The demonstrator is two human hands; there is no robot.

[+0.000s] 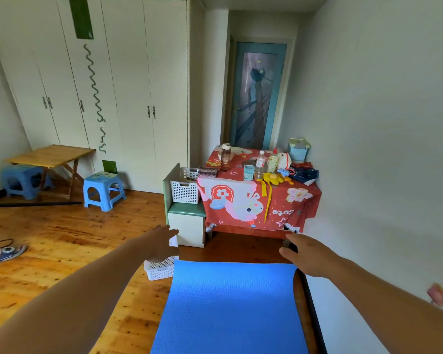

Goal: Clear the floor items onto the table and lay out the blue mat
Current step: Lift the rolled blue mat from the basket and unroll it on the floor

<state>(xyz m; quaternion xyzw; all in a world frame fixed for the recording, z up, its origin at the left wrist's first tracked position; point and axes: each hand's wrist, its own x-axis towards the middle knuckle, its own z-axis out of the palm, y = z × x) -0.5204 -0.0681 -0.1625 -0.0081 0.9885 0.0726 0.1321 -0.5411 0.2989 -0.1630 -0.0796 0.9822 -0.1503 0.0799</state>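
Observation:
The blue mat (230, 305) lies flat on the wooden floor along the right wall, its far edge toward the table. My left hand (161, 242) hovers open above the mat's far left corner, over a white basket (160, 268) on the floor. My right hand (303, 254) is open, fingers spread, just past the mat's far right corner; a dark object shows under its fingers. The table (260, 227) with a red cartoon cloth stands beyond the mat, holding bottles (260, 164), a yellow toy (274, 178), a dark bag (304, 173) and other items.
A green-topped cabinet (187, 221) carrying a white basket (184, 186) stands left of the table. Two blue stools (104, 190) and a folding wooden table (51, 155) stand by the wardrobe. A person's sandalled foot (3, 254) rests at the far left.

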